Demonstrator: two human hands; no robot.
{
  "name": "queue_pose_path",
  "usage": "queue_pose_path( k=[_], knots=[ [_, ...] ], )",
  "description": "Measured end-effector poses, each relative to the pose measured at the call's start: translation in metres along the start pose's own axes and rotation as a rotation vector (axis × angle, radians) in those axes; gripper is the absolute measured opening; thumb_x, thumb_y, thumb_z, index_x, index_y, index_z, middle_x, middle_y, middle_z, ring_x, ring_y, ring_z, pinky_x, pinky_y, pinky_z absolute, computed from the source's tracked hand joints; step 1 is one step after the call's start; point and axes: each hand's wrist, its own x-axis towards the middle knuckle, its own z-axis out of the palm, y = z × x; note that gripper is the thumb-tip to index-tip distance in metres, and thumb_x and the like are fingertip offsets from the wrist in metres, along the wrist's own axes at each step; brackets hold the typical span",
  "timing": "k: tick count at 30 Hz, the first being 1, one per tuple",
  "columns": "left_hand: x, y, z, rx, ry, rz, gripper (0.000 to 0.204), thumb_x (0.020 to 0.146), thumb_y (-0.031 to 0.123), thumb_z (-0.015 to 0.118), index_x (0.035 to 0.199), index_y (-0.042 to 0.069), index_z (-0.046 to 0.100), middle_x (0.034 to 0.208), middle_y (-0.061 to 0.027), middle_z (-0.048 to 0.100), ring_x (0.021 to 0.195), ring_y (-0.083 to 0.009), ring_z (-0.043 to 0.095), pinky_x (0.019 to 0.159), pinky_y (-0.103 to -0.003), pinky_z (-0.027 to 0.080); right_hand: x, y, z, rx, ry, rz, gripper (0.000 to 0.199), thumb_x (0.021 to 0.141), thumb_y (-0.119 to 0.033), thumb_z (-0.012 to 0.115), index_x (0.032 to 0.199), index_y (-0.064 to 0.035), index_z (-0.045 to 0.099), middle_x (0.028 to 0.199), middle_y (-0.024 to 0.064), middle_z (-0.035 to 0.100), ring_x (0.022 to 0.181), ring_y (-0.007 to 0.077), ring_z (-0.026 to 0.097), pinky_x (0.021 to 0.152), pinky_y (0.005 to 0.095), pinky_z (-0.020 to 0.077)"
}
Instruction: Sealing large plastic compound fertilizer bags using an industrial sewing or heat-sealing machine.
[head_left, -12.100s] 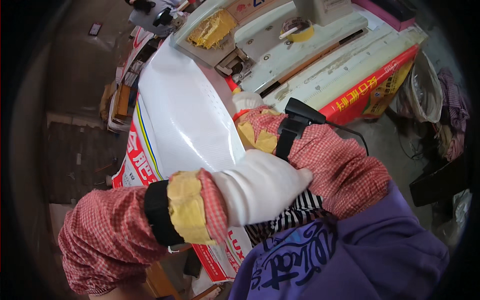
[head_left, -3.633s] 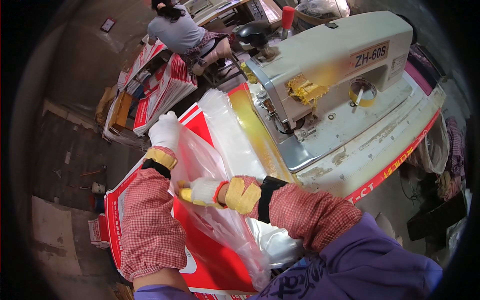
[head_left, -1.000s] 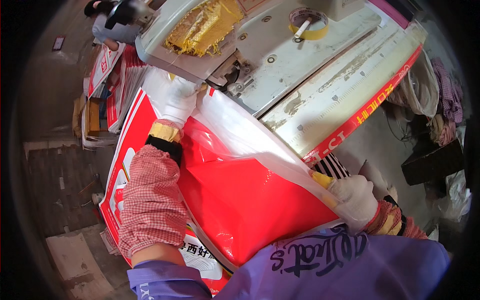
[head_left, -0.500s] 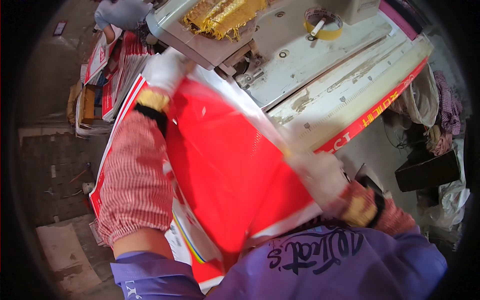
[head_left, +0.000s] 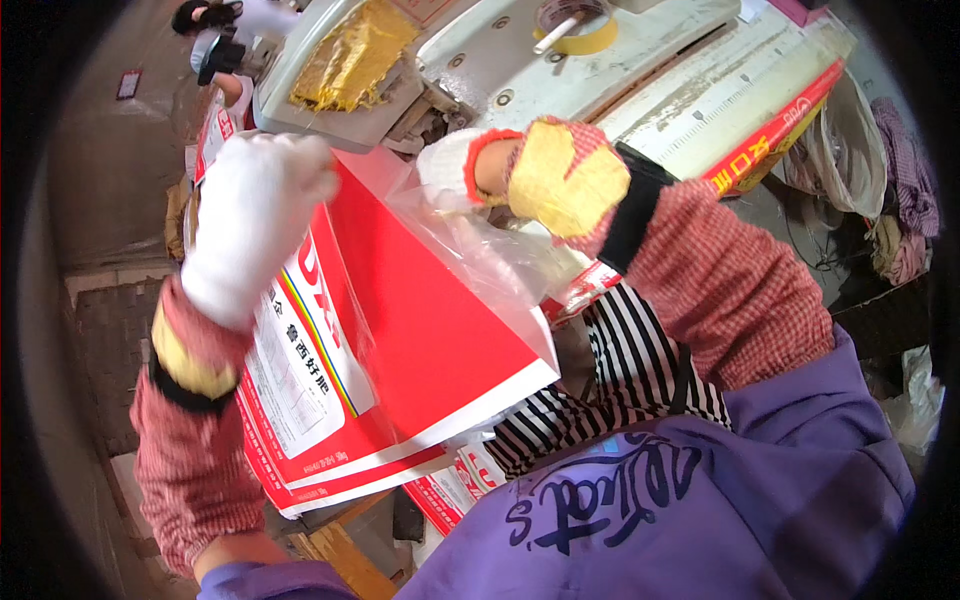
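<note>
A red and white printed sack (head_left: 430, 300) hangs tilted in front of me, its white-edged end toward my body. My left hand (head_left: 255, 220), in a white glove, is closed on the sack's upper left edge; the glove is slightly blurred. Crumpled clear plastic film (head_left: 480, 245) lies along the sack's right side. At the sack's far right corner, my right hand (head_left: 450, 168), in a white glove with an orange cuff, touches this film. Its fingers are hidden, so its grip cannot be made out.
A grey machine bed (head_left: 560, 70) stands beyond the sack, with yellow woven cloth (head_left: 355, 60) and a tape roll (head_left: 585, 35) on it. A plastic bag (head_left: 845, 160) hangs at right. Another person (head_left: 225, 45) is at the far left. Another printed sack (head_left: 450, 490) lies below.
My right hand has moved from the sack's near right side up to its far corner. My left hand has come nearer and left. The sack has turned, showing its printed side and clear film.
</note>
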Motion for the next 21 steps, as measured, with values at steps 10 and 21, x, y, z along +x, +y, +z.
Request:
queue_pose_path(
  k=[10,21],
  knots=[
    [0.002,0.102,-0.053,-0.103,-1.227,0.530,0.040,0.063,0.048,0.068,0.088,0.017,0.065,0.077,-0.0080,0.062,0.076,-0.0262,0.059,0.070,-0.038,0.044,0.019,0.002,0.016,-0.195,0.062,-0.375,0.019,0.064,-0.023,0.065,0.075,-0.0069,0.067,0.075,0.0115,0.065,0.069,0.0289,0.063,0.060,0.0370,0.0491],
    [-0.058,0.162,-0.110,-0.207,-1.282,0.658,0.006,0.066,0.013,0.061,0.067,0.010,0.066,0.064,-0.0060,0.062,0.062,-0.0233,0.062,0.049,-0.035,0.048,-0.040,-0.067,0.012,-1.050,-0.786,-2.348,0.014,0.073,-0.020,0.056,0.078,-0.0073,0.061,0.072,0.0118,0.060,0.066,0.0268,0.061,0.058,0.0417,0.0471]
  ],
)
